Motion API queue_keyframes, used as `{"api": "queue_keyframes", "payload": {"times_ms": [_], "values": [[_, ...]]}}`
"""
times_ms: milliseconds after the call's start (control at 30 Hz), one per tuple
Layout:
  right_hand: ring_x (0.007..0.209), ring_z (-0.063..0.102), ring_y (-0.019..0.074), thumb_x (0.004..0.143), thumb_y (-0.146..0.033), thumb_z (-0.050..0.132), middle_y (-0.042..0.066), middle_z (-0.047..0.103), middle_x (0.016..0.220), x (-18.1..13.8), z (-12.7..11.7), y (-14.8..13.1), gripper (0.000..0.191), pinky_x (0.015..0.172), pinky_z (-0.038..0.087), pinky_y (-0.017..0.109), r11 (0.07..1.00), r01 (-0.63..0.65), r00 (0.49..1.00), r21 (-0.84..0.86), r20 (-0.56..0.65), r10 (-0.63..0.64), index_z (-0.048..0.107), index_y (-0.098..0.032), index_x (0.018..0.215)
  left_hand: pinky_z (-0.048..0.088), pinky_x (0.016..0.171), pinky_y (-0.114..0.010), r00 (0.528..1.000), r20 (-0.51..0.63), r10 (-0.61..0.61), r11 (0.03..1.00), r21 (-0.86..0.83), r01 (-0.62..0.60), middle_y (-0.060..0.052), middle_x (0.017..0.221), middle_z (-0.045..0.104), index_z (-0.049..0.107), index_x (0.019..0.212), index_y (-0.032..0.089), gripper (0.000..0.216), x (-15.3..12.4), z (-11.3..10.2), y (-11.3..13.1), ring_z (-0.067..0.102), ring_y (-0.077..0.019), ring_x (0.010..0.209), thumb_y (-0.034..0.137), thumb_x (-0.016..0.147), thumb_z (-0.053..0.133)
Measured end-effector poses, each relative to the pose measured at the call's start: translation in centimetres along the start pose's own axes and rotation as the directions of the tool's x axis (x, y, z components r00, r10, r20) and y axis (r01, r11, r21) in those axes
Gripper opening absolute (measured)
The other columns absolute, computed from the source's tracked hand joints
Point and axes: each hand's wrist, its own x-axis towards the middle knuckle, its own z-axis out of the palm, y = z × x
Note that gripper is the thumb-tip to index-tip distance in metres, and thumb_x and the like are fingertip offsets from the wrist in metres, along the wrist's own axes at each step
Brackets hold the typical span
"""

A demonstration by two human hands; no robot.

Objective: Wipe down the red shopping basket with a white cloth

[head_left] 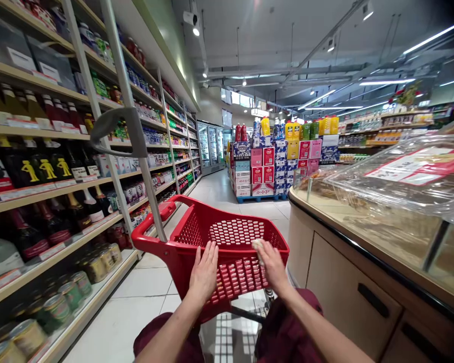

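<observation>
A red plastic shopping cart (177, 259) with perforated basket walls stands right in front of me. A grey handle (134, 133) rises from its left end on a metal pole. My left hand (205, 272) lies against the basket's near side by the rim, fingers stretched out and holding nothing. Farther right, my right hand (273, 267) is closed on a crumpled whitish cloth (258, 246) at the same rim. Part of the cloth is hidden behind the fingers. My knees show low in the view, on either side of the cart's underside.
Shelves of bottles and cans (56, 247) run along the left. A display counter (336, 272) with clear plastic food boxes (412, 171) borders the right. Stacked drink cartons (263, 169) stand ahead on a blue pallet (263, 197). Tiled floor (136, 287) lies beside the cart.
</observation>
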Motion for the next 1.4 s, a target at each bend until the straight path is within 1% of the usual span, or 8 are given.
{"api": "queue_keyframes", "payload": {"times_ms": [100,267,467,567,667,867,1000,1400], "values": [[0.126,0.031,0.0213,0.076,-0.001,0.025,0.010,0.042,0.133,-0.6,-1.1,2.5,0.056,0.098,0.027,0.050,0.978,-0.198,0.979,-0.068,-0.063,0.194,0.043,-0.021,0.126,0.006,0.107,-0.045,0.999,-0.010,0.033,0.999,-0.013,-0.033,-0.010,0.142,0.024,0.029,0.133,0.008,0.063,0.4,0.3,1.1,0.014,-0.0211,0.132,0.012,0.070,0.035],[0.127,0.029,0.0177,0.077,-0.002,0.026,0.006,0.040,0.135,-0.1,-1.6,2.5,0.055,0.100,0.028,0.044,1.000,0.004,1.000,-0.021,0.008,-0.003,0.043,-0.023,0.126,0.010,0.106,-0.045,0.993,0.048,0.106,0.989,-0.110,-0.101,-0.013,0.141,0.025,0.029,0.132,0.006,0.063,1.7,0.2,4.2,0.015,-0.0222,0.131,0.014,0.070,0.036],[0.127,0.029,0.0187,0.072,0.001,0.024,0.004,0.037,0.136,-2.8,-1.7,7.2,0.065,0.100,0.030,0.045,0.985,-0.171,0.980,-0.034,-0.113,0.166,0.037,-0.024,0.130,0.009,0.106,-0.045,0.991,0.071,0.116,0.984,-0.144,-0.105,-0.013,0.142,0.023,0.026,0.133,0.005,0.064,2.1,0.0,5.5,0.012,-0.0222,0.132,0.013,0.070,0.036],[0.125,0.032,0.0192,0.071,0.000,0.027,0.004,0.037,0.136,-6.6,-0.9,8.3,0.065,0.098,0.035,0.041,0.993,-0.118,0.986,-0.025,-0.120,0.114,0.036,-0.024,0.131,0.008,0.106,-0.045,0.983,0.066,0.169,0.976,-0.150,-0.158,-0.013,0.143,0.019,0.025,0.134,0.006,0.064,1.6,0.7,6.5,0.010,-0.0225,0.132,0.016,0.071,0.038],[0.119,0.041,0.0179,0.071,0.000,0.029,0.003,0.045,0.131,-8.5,-0.9,7.6,0.065,0.094,0.040,0.036,0.999,-0.028,0.996,-0.025,-0.087,0.026,0.039,-0.028,0.129,0.007,0.107,-0.044,0.974,0.044,0.222,0.965,-0.150,-0.213,-0.012,0.144,0.017,0.024,0.134,0.007,0.065,0.9,1.7,7.3,0.008,-0.0217,0.133,0.015,0.071,0.038],[0.128,0.026,0.0201,0.078,-0.003,0.030,0.006,0.030,0.140,-5.1,-1.7,5.3,0.063,0.102,0.030,0.044,0.999,0.033,0.976,-0.003,-0.218,-0.032,0.022,-0.025,0.136,0.005,0.107,-0.045,0.966,-0.023,0.259,0.957,-0.128,-0.259,-0.011,0.145,0.008,0.017,0.136,0.008,0.069,0.5,2.2,7.1,-0.001,-0.0210,0.133,0.013,0.070,0.038],[0.127,0.029,0.0163,0.078,0.001,0.029,0.003,0.038,0.136,-6.2,-0.5,4.9,0.064,0.098,0.036,0.037,0.984,0.179,0.975,-0.013,-0.135,-0.179,0.025,-0.029,0.134,0.006,0.107,-0.044,0.964,-0.004,0.264,0.958,-0.117,-0.263,-0.010,0.145,0.012,0.017,0.136,0.009,0.070,-0.3,2.5,6.7,0.001,-0.0203,0.133,0.012,0.070,0.038],[0.126,0.030,0.0154,0.081,-0.002,0.031,0.002,0.036,0.136,-4.9,0.1,0.2,0.061,0.099,0.037,0.035,0.948,0.304,0.947,0.091,-0.137,-0.291,0.023,-0.030,0.134,0.008,0.107,-0.043,0.975,-0.100,0.197,0.976,-0.071,-0.205,-0.009,0.144,0.017,0.020,0.136,0.010,0.065,-3.1,3.2,3.6,0.003,-0.0198,0.133,0.011,0.072,0.036]]}}
